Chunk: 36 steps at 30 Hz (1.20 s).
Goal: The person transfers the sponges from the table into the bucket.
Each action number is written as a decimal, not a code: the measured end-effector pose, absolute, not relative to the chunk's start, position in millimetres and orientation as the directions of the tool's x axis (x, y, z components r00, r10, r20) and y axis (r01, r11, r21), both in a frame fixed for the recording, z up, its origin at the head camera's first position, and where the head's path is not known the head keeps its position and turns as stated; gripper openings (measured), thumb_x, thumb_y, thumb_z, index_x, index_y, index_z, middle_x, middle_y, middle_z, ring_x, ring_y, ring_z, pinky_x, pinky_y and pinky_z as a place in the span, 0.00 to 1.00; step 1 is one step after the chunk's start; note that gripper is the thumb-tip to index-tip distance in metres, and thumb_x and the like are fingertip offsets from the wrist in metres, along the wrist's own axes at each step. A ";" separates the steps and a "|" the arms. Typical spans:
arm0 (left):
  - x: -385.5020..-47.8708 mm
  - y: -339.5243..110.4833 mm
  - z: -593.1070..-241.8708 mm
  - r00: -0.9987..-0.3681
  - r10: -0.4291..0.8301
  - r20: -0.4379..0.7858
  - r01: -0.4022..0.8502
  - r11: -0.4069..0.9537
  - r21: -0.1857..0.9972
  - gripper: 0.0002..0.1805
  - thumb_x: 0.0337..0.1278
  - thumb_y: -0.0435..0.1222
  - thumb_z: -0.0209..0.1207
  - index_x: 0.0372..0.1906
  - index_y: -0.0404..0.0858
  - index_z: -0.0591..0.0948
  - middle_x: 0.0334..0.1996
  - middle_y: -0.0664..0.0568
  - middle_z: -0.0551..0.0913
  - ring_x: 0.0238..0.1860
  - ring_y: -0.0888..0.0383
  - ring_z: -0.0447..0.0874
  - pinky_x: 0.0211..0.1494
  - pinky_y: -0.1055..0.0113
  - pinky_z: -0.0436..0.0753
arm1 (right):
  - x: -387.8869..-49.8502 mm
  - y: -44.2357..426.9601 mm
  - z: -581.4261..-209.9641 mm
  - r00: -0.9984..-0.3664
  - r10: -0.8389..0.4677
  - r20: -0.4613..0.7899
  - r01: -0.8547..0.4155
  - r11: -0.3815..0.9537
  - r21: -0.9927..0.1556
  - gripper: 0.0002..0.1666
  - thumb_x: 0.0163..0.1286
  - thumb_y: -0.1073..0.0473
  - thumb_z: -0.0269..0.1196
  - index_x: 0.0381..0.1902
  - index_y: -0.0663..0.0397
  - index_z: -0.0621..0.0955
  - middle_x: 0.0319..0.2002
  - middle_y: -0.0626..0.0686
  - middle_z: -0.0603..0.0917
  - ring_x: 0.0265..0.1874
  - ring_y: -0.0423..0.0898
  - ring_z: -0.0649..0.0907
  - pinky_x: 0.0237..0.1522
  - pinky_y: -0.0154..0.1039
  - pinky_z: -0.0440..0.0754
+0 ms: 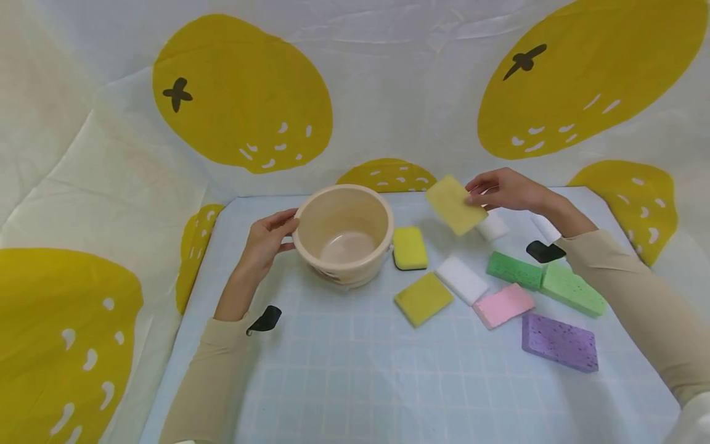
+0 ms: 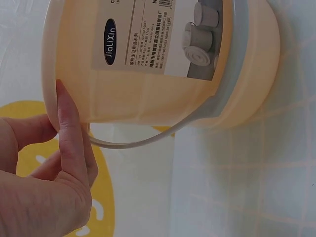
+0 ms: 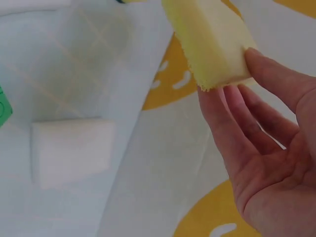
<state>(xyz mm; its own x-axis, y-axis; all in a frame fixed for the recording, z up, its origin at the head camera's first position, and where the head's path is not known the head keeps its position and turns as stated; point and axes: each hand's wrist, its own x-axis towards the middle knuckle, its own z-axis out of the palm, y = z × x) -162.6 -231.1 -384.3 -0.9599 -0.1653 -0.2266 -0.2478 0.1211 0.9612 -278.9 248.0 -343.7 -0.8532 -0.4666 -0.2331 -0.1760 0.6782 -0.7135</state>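
the pale yellow sponge [image 1: 452,203] is in the air over the far part of the table, to the right of the bucket [image 1: 355,213] and apart from it. the right hand [image 1: 507,188] pinches it near one edge, thumb against one side and fingers against the other, which probably leaves most of it free of the grip. the left hand [image 1: 265,237] holds the bucket's rim narrowly between thumb and fingers, likely to steady it; the mouth faces up, and a thin handle [image 2: 133,145] bows out at the side.

just beside the bucket lies a dark-edged yellow sponge [image 1: 410,246], with a mustard sponge [image 1: 424,299] nearer the person. a white sponge [image 1: 462,279] and a pink sponge [image 1: 505,305] come next, then a dark green sponge [image 1: 514,270] end to end with a light green sponge [image 1: 573,290], and a purple sponge [image 1: 560,342] nearest on the right. the spread probably makes each easy to pick up.

the tabletop [image 1: 333,370] is pale blue with a light grid; cloth [image 1: 388,37] printed with big yellow fruit rises behind and at both sides.
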 end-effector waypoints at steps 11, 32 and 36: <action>-162.5 -230.0 -382.1 -0.953 -0.173 -0.248 -0.271 0.121 0.955 0.23 0.73 0.40 0.61 0.69 0.41 0.78 0.60 0.46 0.80 0.47 0.56 0.80 0.44 0.67 0.88 | -281.9 229.6 -298.4 -0.850 -0.474 -0.230 -0.184 0.676 -0.713 0.32 0.73 0.49 0.68 0.66 0.63 0.76 0.54 0.57 0.84 0.45 0.42 0.85 0.47 0.33 0.86; -161.8 -229.0 -380.4 -0.950 -0.188 -0.248 -0.273 0.118 0.955 0.23 0.72 0.40 0.62 0.68 0.40 0.79 0.60 0.45 0.80 0.48 0.56 0.81 0.44 0.68 0.88 | -287.6 161.2 -263.6 -0.781 -0.590 -0.207 -0.283 0.629 -0.724 0.32 0.71 0.45 0.69 0.64 0.59 0.79 0.55 0.57 0.84 0.48 0.48 0.84 0.50 0.37 0.87; -161.1 -229.9 -381.7 -0.953 -0.183 -0.242 -0.265 0.114 0.957 0.24 0.72 0.40 0.63 0.68 0.39 0.78 0.61 0.44 0.80 0.51 0.53 0.81 0.43 0.69 0.88 | -288.3 141.9 -264.3 -0.760 -0.617 -0.205 -0.291 0.605 -0.741 0.29 0.70 0.47 0.70 0.62 0.57 0.80 0.55 0.56 0.84 0.48 0.48 0.84 0.51 0.39 0.86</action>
<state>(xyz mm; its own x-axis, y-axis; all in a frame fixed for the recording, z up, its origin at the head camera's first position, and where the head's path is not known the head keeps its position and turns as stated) -161.1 -229.9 -381.7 -0.9527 -0.1834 -0.2422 -0.2653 0.1138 0.9574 -288.3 141.9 -264.3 -0.7602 -0.6166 -0.2049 -0.2910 0.6051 -0.7411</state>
